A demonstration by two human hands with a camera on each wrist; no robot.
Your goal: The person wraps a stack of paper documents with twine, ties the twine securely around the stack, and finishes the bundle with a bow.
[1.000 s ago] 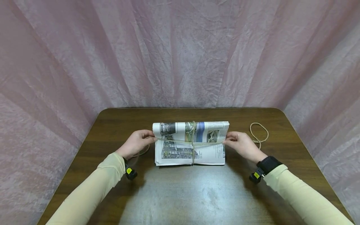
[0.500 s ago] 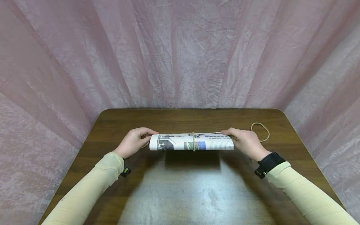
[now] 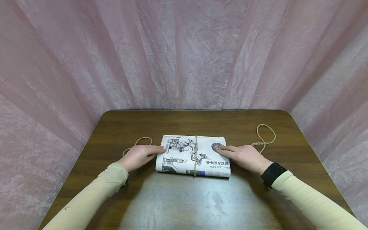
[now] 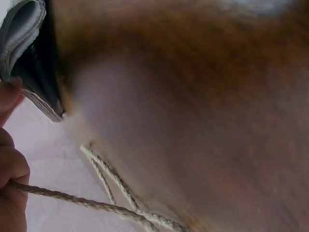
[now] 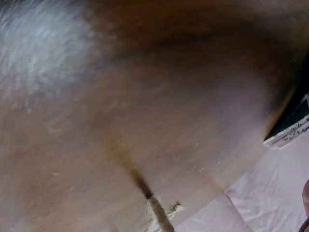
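A folded newspaper bundle (image 3: 184, 156) lies flat at the middle of the brown table (image 3: 201, 204). A strand of twine (image 3: 195, 156) runs front to back round it. My left hand (image 3: 141, 155) lies beside the bundle's left edge, its straight fingers touching that edge. My right hand (image 3: 242, 155) rests on the bundle's right part with its fingers straight. The left wrist view shows the bundle's layered edge (image 4: 29, 58) and the twine (image 4: 106, 169) passing by the fingers. In the blurred right wrist view only a corner of the paper (image 5: 289, 133) shows.
A loose loop of twine (image 3: 138, 142) lies on the table behind my left hand, and another loop (image 3: 265, 134) lies at the back right. Pink cloth (image 3: 184, 54) hangs round the table on three sides. Bare tabletop stretches in front of the bundle.
The bundle was lifted off the table, turned over and laid down flat with another face up. Both hands went from pinching its ends to lying flat against it.
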